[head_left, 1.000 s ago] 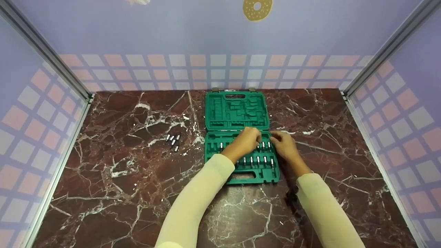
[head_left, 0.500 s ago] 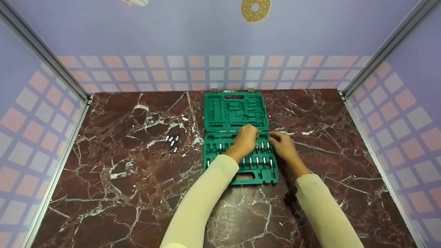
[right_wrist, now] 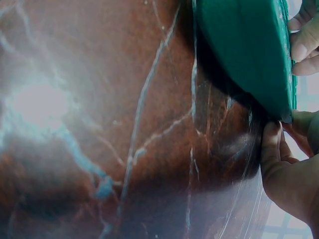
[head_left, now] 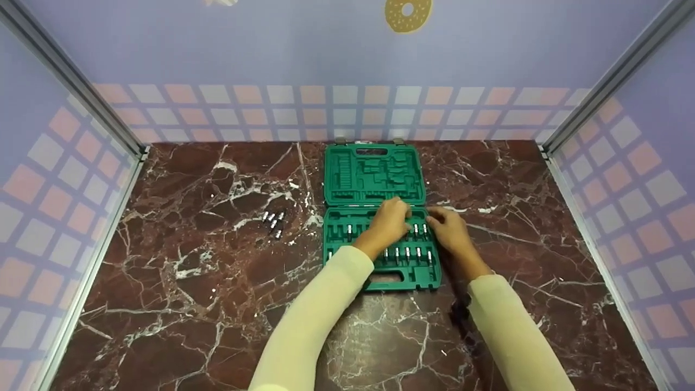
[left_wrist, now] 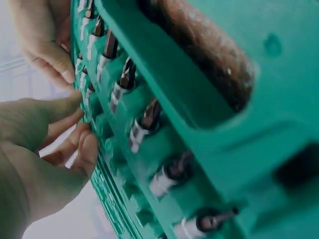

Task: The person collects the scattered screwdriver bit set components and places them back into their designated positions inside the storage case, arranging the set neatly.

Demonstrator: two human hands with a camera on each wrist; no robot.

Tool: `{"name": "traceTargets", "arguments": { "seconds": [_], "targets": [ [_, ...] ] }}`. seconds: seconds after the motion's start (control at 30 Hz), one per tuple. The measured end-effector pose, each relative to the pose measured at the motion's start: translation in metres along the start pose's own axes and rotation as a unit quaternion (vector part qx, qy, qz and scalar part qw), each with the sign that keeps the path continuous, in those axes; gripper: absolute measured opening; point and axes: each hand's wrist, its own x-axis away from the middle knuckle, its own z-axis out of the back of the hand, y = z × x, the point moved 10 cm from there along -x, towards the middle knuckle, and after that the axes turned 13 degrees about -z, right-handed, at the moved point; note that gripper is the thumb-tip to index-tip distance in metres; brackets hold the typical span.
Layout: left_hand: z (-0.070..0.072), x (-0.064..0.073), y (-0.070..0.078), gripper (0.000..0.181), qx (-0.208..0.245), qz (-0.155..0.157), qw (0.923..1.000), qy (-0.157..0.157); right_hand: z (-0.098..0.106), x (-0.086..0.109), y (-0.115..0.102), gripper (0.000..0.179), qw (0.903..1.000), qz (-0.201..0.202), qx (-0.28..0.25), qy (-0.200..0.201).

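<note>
A green plastic bit socket case (head_left: pixel 374 200) lies open on the table, its lid folded back. Several silver bit sockets (left_wrist: pixel 142 130) with dark tips sit in two rows of slots. My left hand (head_left: pixel 386 221) is over the upper row. In the left wrist view its thumb tip touches the row beside a seated bit socket (left_wrist: pixel 89 93), and the other fingers bend loosely; I see nothing between them. My right hand (head_left: pixel 449 231) holds the case's right edge near the hinge, thumb on the outer side and fingers over the rim, as in the right wrist view.
Several loose bit sockets (head_left: pixel 273 221) lie in a small group on the marbled table (head_left: pixel 217 304), left of the case. Lilac panels with checked bands (head_left: pixel 342 108) stand at the back and both sides. A dark shadow lies beside my right forearm.
My left hand has shifted slightly along the upper row, staying at about the same slot. My right hand stays at the case's edge. The loose bit sockets lie as before.
</note>
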Motion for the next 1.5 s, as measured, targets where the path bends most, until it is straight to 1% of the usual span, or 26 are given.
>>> {"name": "traceTargets", "arguments": {
  "seconds": [0.1, 0.27, 0.53, 0.73, 0.9, 1.07, 1.2, 1.3, 1.37, 1.5],
  "targets": [
    [0.003, 0.005, -0.001, 0.025, 0.029, 0.002, 0.9996, -0.006, 0.001, 0.0, 0.0, 0.035, 1.0, -0.001, -0.003, 0.0],
    [0.012, 0.015, -0.004, 0.03, 0.044, 0.001, 0.999, 0.004, -0.001, -0.001, 0.001, 0.035, 0.9999, -0.008, -0.013, -0.002],
    [0.035, 0.035, -0.012, 0.029, 0.078, -0.01, 0.9961, 0.039, -0.001, -0.001, 0.001, 0.034, 0.9998, -0.007, -0.018, -0.002],
    [0.06, 0.051, -0.022, 0.03, 0.101, -0.011, 0.9911, 0.085, 0.0, 0.0, -0.002, 0.034, 1.0, 0.005, 0.004, 0.005],
    [0.077, 0.066, -0.034, 0.031, 0.108, -0.008, 0.9881, 0.11, 0.0, 0.0, -0.002, 0.034, 0.9999, 0.006, 0.01, 0.006],
    [0.091, 0.084, -0.049, 0.03, 0.111, -0.006, 0.9846, 0.134, 0.0, 0.0, 0.0, 0.034, 1.0, 0.001, 0.009, 0.004],
    [0.099, 0.098, -0.062, 0.029, 0.111, 0.006, 0.9818, 0.154, 0.001, 0.0, -0.001, 0.035, 0.9999, 0.004, 0.009, 0.006],
    [0.105, 0.109, -0.073, 0.031, 0.104, 0.017, 0.9806, 0.165, 0.001, -0.001, 0.0, 0.035, 1.0, 0.001, 0.008, 0.002],
    [0.11, 0.117, -0.08, 0.031, 0.097, 0.018, 0.9793, 0.177, 0.0, -0.001, 0.0, 0.036, 1.0, -0.001, 0.008, 0.001],
    [0.124, 0.133, -0.096, 0.032, 0.086, 0.012, 0.9737, 0.211, -0.001, -0.001, 0.001, 0.036, 1.0, -0.003, 0.009, 0.001]
  ]
}}
